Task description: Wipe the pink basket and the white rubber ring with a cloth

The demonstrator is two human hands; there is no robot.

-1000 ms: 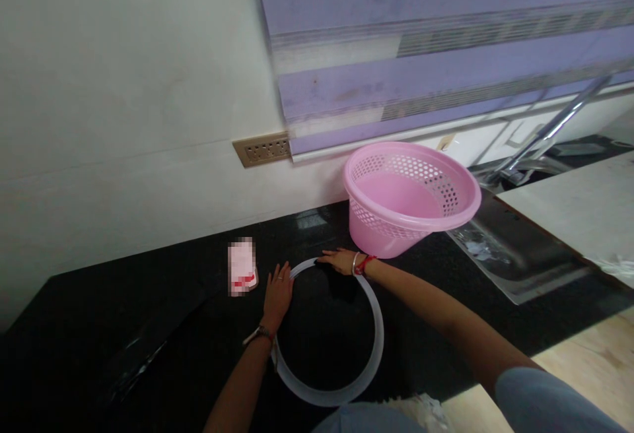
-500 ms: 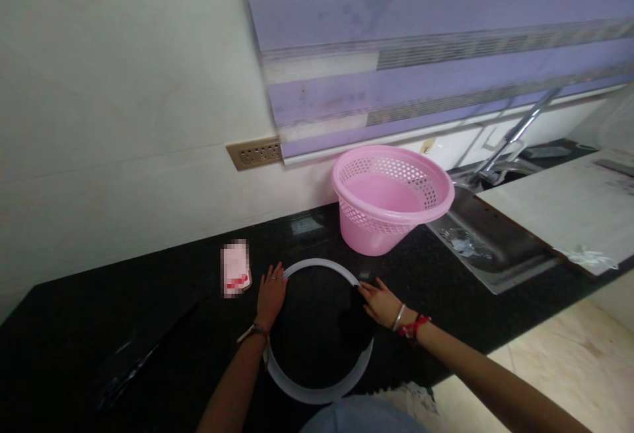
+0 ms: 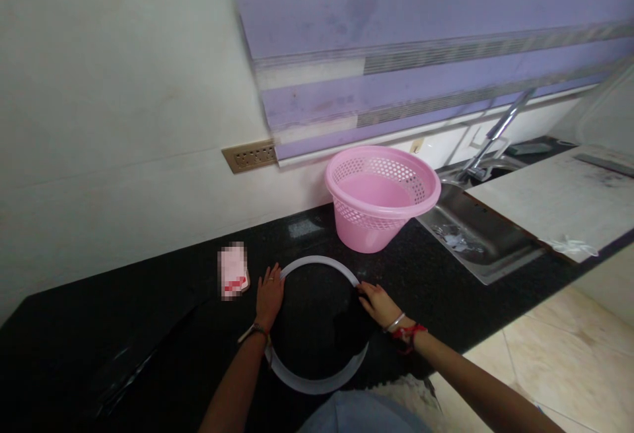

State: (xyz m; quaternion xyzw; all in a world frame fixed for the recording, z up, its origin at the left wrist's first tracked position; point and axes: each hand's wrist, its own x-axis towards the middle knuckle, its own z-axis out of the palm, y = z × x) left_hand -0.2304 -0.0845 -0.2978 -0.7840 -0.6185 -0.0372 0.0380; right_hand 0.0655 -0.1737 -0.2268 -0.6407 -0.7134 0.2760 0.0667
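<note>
A large white ring (image 3: 312, 386) lies on the black countertop, its middle dark like the counter. At its upper left, my left hand (image 3: 270, 298) holds the rim, fingers pointing away from me and slightly apart. Opposite it, my right hand (image 3: 380, 305) grips the upper right of the rim, fingers on the band and thumb toward the inside. Just left of my left hand lies a pink phone-like item (image 3: 232, 269), blurred out. A pink plastic basket (image 3: 364, 232) with a perforated upper wall stands behind the ring, to the right.
To the right, a steel sink (image 3: 488, 238) is partly covered by a pale board (image 3: 555, 195), with a faucet (image 3: 502, 123) behind. Crumpled clear plastic lies in the basin. The counter (image 3: 163, 301) meets a tiled wall with a socket panel (image 3: 250, 156).
The view has shifted slightly, so the basket and sink appear a little further left. Both hands stay on the ring, with the right hand's fingers drawn a bit closer together.
</note>
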